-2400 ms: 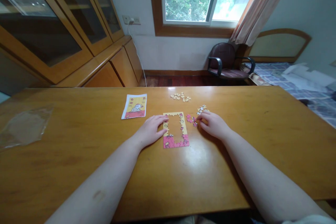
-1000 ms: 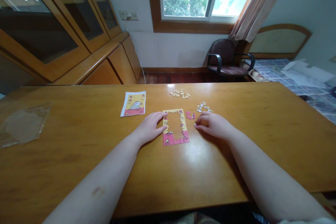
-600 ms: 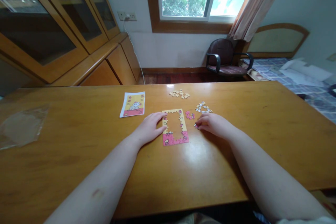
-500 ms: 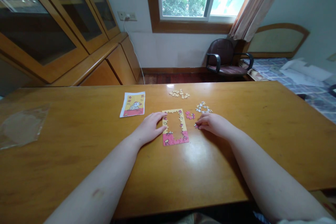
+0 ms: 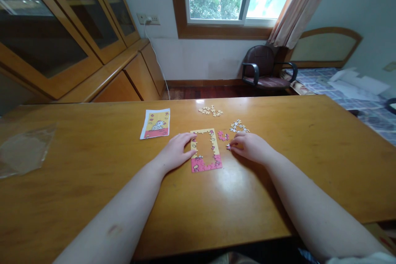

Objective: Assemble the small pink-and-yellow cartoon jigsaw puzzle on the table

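A jigsaw puzzle frame [image 5: 217,161], yellow above and pink below with its middle open to the wood, lies on the table. My left hand [image 5: 178,148] rests against its left edge, thumb and fingers apart. To the right of the frame, my right hand [image 5: 247,145] pinches a small puzzle piece [image 5: 228,147] at its fingertips, low over the tabletop. Just beyond that piece lie a few pink puzzle pieces [image 5: 221,136]. White and grey puzzle pieces [image 5: 236,126] sit in a loose cluster past the right hand. Farther back is a group of yellow puzzle pieces [image 5: 210,111].
A reference picture [image 5: 157,124] of a white animal on yellow and pink lies left of the puzzle. A clear plastic bag [image 5: 26,150] is at the table's far left. Beyond the table [image 5: 173,222] stand a chair [image 5: 262,68], a bed and a glass-door cabinet.
My right hand has shifted slightly left with the small piece, which shows more clearly at the fingertips. My left hand stays at the frame's left edge.
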`<state>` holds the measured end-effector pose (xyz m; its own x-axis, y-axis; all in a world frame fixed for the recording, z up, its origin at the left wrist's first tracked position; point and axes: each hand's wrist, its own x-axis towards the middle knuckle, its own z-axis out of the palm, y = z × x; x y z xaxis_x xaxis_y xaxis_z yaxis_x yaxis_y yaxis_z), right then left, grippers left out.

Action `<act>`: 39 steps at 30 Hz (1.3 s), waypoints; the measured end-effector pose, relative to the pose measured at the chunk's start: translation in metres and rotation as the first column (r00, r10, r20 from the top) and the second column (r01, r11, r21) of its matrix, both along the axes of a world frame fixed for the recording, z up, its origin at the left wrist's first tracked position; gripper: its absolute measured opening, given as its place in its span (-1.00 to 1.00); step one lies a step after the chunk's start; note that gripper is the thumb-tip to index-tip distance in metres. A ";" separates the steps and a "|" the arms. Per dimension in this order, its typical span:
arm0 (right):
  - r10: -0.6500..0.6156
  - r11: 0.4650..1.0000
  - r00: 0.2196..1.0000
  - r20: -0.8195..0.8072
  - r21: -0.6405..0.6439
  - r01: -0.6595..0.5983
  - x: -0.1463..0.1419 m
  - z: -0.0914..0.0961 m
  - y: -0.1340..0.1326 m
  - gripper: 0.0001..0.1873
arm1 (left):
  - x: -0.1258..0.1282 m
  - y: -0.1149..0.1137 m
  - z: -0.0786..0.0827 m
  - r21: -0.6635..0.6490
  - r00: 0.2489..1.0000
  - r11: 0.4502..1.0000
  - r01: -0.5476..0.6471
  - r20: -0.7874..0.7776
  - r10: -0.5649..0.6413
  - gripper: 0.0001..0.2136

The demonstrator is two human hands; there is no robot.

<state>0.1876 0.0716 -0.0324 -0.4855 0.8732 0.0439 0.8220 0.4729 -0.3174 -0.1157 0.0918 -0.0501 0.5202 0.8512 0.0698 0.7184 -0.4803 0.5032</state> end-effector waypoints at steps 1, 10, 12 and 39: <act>0.005 1.000 1.000 -0.020 0.016 -0.004 -0.001 0.001 -0.001 -0.79 | 0.000 0.000 0.000 0.004 1.000 1.000 0.002 0.001 -0.002 -0.52; 0.087 0.994 0.979 -0.184 0.087 -0.072 -0.031 -0.001 -0.014 -0.81 | 0.001 0.002 -0.002 0.016 1.000 1.000 -0.004 -0.006 0.004 -0.52; 0.088 0.994 0.978 -0.189 0.082 -0.074 -0.039 -0.005 -0.016 -0.81 | 0.002 0.002 -0.002 0.019 1.000 1.000 -0.005 -0.007 0.005 -0.52; 0.117 0.993 0.983 -0.142 0.033 -0.113 -0.053 -0.011 -0.016 -0.81 | 0.018 -0.018 0.009 0.062 0.955 0.954 0.293 0.016 -0.295 -0.82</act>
